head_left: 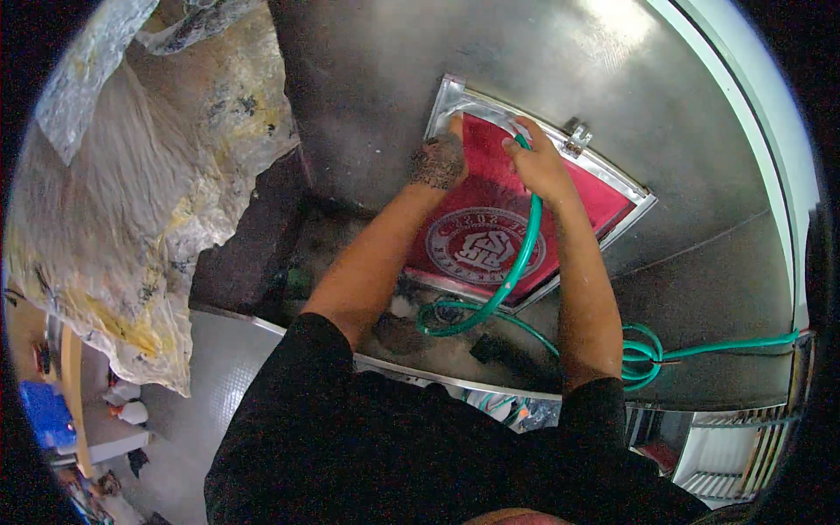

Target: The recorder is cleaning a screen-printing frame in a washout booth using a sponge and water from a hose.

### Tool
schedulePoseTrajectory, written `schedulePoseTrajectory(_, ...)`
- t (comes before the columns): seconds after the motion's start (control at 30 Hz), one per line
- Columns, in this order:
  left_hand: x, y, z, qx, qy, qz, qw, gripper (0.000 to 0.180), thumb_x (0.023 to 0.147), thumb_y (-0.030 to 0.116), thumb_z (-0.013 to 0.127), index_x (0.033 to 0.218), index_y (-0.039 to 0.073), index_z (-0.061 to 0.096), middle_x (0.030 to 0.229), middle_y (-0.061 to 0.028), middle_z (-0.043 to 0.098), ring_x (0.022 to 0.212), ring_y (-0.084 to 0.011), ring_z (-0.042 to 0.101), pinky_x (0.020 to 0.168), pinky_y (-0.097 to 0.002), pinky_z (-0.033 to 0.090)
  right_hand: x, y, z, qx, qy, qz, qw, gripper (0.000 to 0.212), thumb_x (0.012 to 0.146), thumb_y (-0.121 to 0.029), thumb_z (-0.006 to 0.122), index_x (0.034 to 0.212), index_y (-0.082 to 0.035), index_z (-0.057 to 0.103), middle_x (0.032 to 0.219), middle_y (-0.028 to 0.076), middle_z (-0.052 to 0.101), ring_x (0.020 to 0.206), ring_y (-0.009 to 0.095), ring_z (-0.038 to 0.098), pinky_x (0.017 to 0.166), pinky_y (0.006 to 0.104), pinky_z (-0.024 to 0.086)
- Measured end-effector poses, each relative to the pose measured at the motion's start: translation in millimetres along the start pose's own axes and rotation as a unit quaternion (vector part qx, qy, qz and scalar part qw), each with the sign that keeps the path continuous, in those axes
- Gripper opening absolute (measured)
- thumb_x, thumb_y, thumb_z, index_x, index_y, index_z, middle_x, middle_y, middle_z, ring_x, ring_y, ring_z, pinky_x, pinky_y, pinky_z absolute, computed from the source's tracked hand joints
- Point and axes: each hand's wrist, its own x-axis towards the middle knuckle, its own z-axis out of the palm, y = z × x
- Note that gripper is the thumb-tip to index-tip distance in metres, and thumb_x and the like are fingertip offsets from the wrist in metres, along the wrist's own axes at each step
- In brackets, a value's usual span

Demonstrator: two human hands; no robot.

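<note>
A screen printing frame (643,206) with silver edges and red mesh leans against the metal back wall. A pale round emblem shows in its mesh. My left hand (444,156) is closed at the frame's upper left edge, its thumb on the front and its other fingers mostly hidden. In my right hand (540,166) is the end of a green hose (530,236), held close to the upper part of the mesh. The hose hangs down across the emblem and loops below it.
A stained, crumpled plastic sheet (157,184) hangs at the left. More green hose lies coiled (643,357) at the right, leading to the right edge. A small metal bracket (577,138) sits at the frame's top edge. A slatted rack (731,455) stands at the lower right.
</note>
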Motion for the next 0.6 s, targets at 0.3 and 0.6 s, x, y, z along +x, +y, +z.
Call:
schedulePoseTrajectory(0.3, 11, -10, 21, 0.057, 0.086, 0.045, 0.994, 0.079, 0.088, 0.017, 0.053, 0.154, 0.006, 0.011, 0.101, -0.0269, 0.068, 0.092, -0.0425, 0.068, 0.077, -0.0534, 0.054, 39, 52, 1, -0.073, 0.045, -0.059, 0.995, 0.068, 0.091, -0.028, 0.064, 0.15, -0.012, 0.035, 0.078, 0.01, 0.062, 0.063, 0.016, 0.059, 0.06, 0.032, 0.049)
schedulePoseTrajectory(0.6, 12, -9, -7, 0.051, 0.022, 0.087, 0.995, 0.06, 0.091, 0.017, 0.047, 0.147, 0.005, 0.029, 0.101, -0.0278, 0.067, 0.085, -0.0441, 0.068, 0.071, -0.0539, 0.054, 34, 48, -20, -0.206, 0.037, -0.066, 0.976, 0.07, 0.09, -0.036, 0.059, 0.147, -0.003, 0.036, 0.131, 0.029, 0.056, 0.121, 0.041, 0.056, 0.105, 0.042, 0.042)
